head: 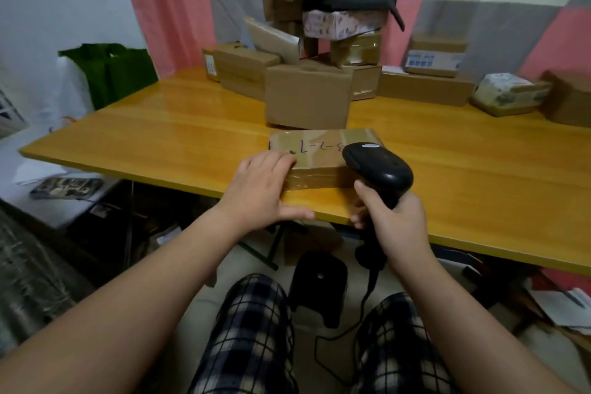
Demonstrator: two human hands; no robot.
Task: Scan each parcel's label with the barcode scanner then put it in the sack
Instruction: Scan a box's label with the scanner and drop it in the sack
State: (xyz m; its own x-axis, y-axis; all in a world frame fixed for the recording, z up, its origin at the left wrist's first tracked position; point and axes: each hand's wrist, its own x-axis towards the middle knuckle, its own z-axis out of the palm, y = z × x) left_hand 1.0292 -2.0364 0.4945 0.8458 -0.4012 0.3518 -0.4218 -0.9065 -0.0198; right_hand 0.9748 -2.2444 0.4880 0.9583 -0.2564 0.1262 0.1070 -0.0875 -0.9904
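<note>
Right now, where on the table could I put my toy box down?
Bare wood lies left of the left hand, out to the left edge of the table, and right of the scanner, before the back-right boxes. The middle is crowded: the taped parcel, then the box pile behind it.

L hand (260,189) on parcel (319,150), R hand (395,222) round scanner (380,166)

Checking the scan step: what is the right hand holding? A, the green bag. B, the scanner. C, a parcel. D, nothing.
B: the right hand grips the scanner by its handle, with its head over the parcel that the left hand rests on.
</note>
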